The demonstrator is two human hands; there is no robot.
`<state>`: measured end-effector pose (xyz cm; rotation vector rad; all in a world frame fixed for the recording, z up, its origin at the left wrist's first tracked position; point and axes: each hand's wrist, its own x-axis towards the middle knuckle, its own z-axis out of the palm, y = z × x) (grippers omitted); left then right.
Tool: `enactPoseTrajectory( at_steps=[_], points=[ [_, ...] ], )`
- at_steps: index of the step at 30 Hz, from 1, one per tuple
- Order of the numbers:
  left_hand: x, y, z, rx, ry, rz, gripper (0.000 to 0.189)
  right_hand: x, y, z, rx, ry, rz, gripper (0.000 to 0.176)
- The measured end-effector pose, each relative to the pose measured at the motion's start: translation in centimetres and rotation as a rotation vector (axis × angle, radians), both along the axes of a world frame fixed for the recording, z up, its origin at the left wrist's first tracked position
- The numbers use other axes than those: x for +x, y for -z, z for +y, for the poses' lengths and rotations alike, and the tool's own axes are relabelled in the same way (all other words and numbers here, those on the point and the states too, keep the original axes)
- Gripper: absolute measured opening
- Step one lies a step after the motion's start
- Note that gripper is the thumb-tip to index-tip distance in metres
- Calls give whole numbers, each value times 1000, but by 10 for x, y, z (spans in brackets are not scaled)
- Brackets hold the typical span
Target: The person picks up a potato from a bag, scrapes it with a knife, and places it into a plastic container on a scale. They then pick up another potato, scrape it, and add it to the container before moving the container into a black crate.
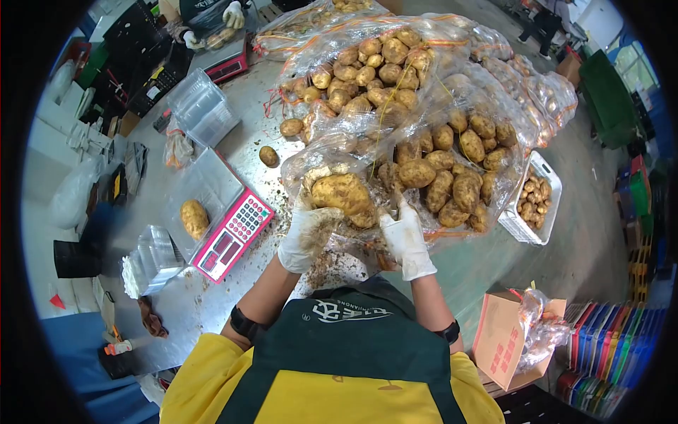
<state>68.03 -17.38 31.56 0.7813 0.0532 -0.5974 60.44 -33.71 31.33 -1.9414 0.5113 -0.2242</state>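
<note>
My left hand (308,230), in a dirty white glove, is closed on a large, soil-marked potato (341,193) at the near edge of an open plastic bag. To its right, my right hand (405,237), also gloved, has its thumb and fingers raised beside the bag's potatoes (439,177); its fingertips are partly lost among soil and plastic, so its grip is unclear. A pink scale (233,237) stands on the left with one potato (194,219) on its clear tray.
Clear plastic containers (201,106) are stacked at the back left. A loose potato (269,156) lies on the metal table (247,116). On the right are a white crate (514,225) of small potatoes and a cardboard box (498,343). Another person's gloved hands (233,15) are at the top left.
</note>
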Motion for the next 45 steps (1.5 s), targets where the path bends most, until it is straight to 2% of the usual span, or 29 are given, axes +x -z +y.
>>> enactPoseTrajectory(
  at_steps=[1, 3, 4, 7, 9, 11, 12, 13, 15, 17, 19, 21, 22, 23, 25, 27, 29, 31, 32, 33, 34, 36, 38, 41, 43, 45],
  points=[
    [-2, -1, 0, 18, -3, -25, 66, -1, 0, 2, -93, -28, -145, 57],
    [-3, -3, -7, 51, -5, -80, 65, 1, -14, 15, 12, -18, -200, 53],
    [-3, -4, -12, 75, -12, -190, 62, 2, -20, 21, 67, -20, -228, 51],
    [-9, -3, -18, 68, 1, -393, 61, 6, -18, 27, -63, 19, -280, 46],
    [-9, -5, -13, 4, 28, -285, 62, 11, 14, 23, -72, 32, -301, 41],
    [-2, 6, -2, -18, -18, -321, 61, 8, -5, 25, 47, -49, -145, 38],
    [2, 9, 10, 9, -30, -257, 60, 6, 4, 20, -6, -67, -89, 37],
    [8, 10, 22, 29, -105, -209, 59, 4, 10, 17, -65, -79, -33, 35],
    [23, 10, 50, 57, -245, -105, 56, 3, 13, 17, 118, -10, -33, 26],
    [35, 2, 89, 273, -438, -311, 53, 6, 11, 15, 235, 54, -29, 15],
    [46, -8, 130, 561, -580, -325, 53, 9, 15, 13, 295, 54, -102, 11],
    [56, -4, 151, 775, -715, -528, 49, 13, 13, 18, 303, 27, -109, 10],
    [66, 8, 190, 1143, -750, -568, 45, 14, 11, 23, 306, 13, -112, 9],
    [68, 19, 206, 1697, -776, -661, 45, 16, 1, 34, 333, -1, -82, 8],
    [77, 55, 237, 2249, -523, -774, 43, 17, -12, 47, 359, -46, 10, 10],
    [97, 95, 279, 1850, -695, -663, 38, 20, -5, 51, 360, -64, -32, 12],
    [103, 74, 309, 1752, -641, -675, 30, 24, -3, 56, 378, -56, -17, 15],
    [107, 48, 334, 1787, -620, -340, 29, 27, -4, 58, 423, -17, 45, 19],
    [116, 62, 355, 1533, -802, -419, 31, 30, 27, 51, 388, -32, -61, 22],
    [128, 83, 378, 1268, -970, -493, 32, 31, 26, 52, 419, -51, -31, 22],
    [138, 97, 401, 1232, -1018, -388, 38, 33, 24, 55, 448, -70, -1, 22],
    [142, 85, 414, 1147, -967, -45, 40, 38, 7, 68, 493, -53, 103, 17],
    [142, 73, 419, 1019, -893, 257, 48, 46, 10, 71, 401, -158, 116, 14],
    [159, 110, 438, 697, -853, 391, 60, 62, 11, 79, 317, -255, 178, 13],
    [162, 108, 439, 580, -807, 341, 58, 78, -1, 93, 328, -260, 257, 15],
    [161, 96, 433, 466, -755, 311, 57, 94, 3, 106, 297, -309, 185, 17]
  ],
)
